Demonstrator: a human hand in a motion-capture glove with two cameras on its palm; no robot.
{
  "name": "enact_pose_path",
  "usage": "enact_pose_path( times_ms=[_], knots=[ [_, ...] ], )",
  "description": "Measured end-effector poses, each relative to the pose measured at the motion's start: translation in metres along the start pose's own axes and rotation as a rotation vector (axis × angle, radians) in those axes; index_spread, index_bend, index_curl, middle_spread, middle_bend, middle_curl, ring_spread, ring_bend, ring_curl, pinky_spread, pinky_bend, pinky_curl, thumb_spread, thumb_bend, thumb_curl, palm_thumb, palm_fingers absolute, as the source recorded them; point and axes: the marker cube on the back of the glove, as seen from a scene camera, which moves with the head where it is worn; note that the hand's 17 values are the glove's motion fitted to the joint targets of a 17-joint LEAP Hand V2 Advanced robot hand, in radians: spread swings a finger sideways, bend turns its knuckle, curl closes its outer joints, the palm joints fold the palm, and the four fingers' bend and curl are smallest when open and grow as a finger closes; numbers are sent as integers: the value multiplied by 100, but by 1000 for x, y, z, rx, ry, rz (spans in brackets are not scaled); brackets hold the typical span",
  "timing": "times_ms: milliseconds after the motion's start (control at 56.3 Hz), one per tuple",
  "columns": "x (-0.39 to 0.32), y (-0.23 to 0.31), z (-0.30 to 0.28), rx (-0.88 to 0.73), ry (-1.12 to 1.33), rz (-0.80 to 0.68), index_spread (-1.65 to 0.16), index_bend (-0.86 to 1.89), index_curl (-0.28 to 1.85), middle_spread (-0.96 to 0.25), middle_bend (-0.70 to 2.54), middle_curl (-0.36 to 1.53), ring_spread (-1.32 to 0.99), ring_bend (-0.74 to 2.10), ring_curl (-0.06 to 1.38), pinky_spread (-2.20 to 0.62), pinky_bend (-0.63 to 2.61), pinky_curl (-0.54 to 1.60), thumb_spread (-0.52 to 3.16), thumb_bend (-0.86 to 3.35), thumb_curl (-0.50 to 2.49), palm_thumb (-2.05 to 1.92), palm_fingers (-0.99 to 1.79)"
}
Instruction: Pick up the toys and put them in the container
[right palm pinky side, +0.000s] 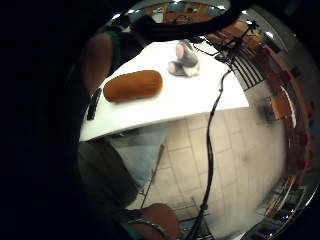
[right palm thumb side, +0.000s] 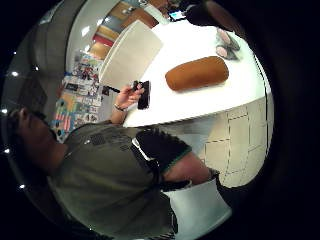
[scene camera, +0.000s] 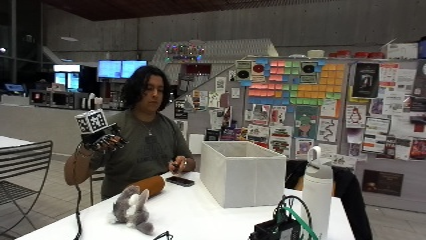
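Currently waiting | gloved right hand (scene camera: 103, 140) is hovering raised, fingers relaxed, holding nothing | plush bunny (scene camera: 133, 209), brown cushion toy (scene camera: 152, 185) are lying beside white fabric container (scene camera: 243, 172), not yet picked.

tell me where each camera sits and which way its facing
Little finger side palm view: on the raised gloved hand, looking down at the white table, orange toy and grey plush; an arm shows.
Thumb side palm view: same hand, looking back at the person's shirt and bare hand by the phone.
Outside view: across the table, facing the person, gloved hand and white container.
All share both toys.
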Motion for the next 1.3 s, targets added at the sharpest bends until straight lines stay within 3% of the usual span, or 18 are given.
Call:
enact_pose_path(
  times_ms=[178,480,586,675,764,835,924,1048,1084,1137,1208,1297],
  knots=[
    [4,3,-1,1,-3,26,-30,18,11,-7,18,8,-10,26,8,0,59,20,80,-2,11,-2,29],
    [29,-19,5,43,10,139,-38,18,19,-9,19,16,-15,34,13,0,62,25,102,-3,20,-3,28],
    [45,-61,14,133,-2,412,-39,17,21,-9,19,18,-17,38,14,-1,65,27,107,-2,22,-2,29],
    [66,-94,25,161,11,359,-39,15,21,-9,19,19,-17,42,16,-1,70,29,112,0,24,2,31],
    [87,-152,45,211,-9,462,-39,14,21,-10,19,21,-18,45,17,-1,78,31,116,0,26,6,30],
    [102,-188,67,188,-16,445,-40,14,21,-10,19,22,-18,47,18,-1,83,33,117,0,28,9,29],
    [127,-244,105,254,48,612,-40,9,19,-9,19,23,-17,49,19,0,93,36,116,-1,30,12,21],
    [146,-262,152,12,228,665,-39,6,16,-8,20,25,-12,49,20,0,109,40,113,-2,31,12,6],
    [153,-270,156,68,355,646,-39,4,14,-8,23,26,-13,56,21,0,111,40,114,-2,31,11,11],
    [150,-267,154,31,451,611,-38,-2,9,-10,24,27,-18,81,27,-6,111,39,118,-1,31,13,23],
    [152,-263,153,40,435,606,-41,0,2,-15,40,32,-27,115,34,-24,116,37,133,6,32,21,71],
    [157,-267,144,150,397,613,-40,9,1,-24,56,38,-31,130,43,-32,121,40,144,17,37,39,98]
  ],
)
